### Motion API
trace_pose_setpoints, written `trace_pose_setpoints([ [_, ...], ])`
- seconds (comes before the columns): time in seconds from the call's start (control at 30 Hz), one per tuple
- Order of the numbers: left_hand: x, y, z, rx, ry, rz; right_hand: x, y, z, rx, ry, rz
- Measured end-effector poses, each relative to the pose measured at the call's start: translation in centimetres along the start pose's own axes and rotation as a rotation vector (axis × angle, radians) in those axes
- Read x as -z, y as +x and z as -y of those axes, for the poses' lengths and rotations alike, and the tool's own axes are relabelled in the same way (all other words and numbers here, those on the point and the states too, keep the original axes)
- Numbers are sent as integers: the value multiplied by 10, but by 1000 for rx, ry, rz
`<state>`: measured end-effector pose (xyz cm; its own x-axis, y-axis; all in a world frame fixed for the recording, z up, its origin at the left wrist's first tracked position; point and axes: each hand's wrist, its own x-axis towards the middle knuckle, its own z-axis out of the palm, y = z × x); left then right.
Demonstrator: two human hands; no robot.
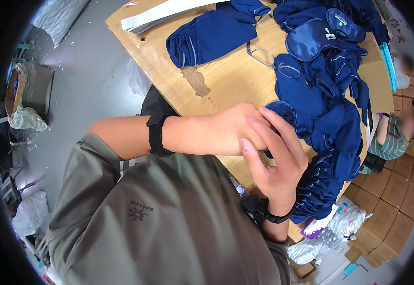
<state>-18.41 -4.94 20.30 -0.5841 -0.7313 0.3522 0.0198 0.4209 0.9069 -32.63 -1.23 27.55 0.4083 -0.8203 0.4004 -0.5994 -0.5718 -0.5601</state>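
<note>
My left hand [223,130] is closed, its fingers curled, over the near part of the table. My right hand [280,164] reaches across it, fingers bent over the left knuckles and thumb against the left fingers. A small dark thing shows between the two hands, too hidden to name. Just beyond the fingertips lies a dark blue, round-edged padded piece [283,110]. Behind it, navy cloth pieces [326,118] are heaped along the right side of the table. Two shiny navy eye masks [311,40] rest on the far part of the heap.
Folded navy garments [211,38], white strips [166,14] and glasses [263,56] lie on the wooden table [226,85]. Brown cartons [397,180] and plastic bags [321,244] stand at right, near a seated person [392,133]. A box [31,90] stands on the left floor.
</note>
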Motion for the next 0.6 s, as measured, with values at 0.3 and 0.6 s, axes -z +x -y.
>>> trace_pose_setpoints([
  [0.3, 10, 4, -10, -196, 371, 56, 8, 14, 12, -244, 75, 45],
  [0.6, 13, -7, -20, 208, -276, 67, 4, 19, 25, -252, -2, 39],
])
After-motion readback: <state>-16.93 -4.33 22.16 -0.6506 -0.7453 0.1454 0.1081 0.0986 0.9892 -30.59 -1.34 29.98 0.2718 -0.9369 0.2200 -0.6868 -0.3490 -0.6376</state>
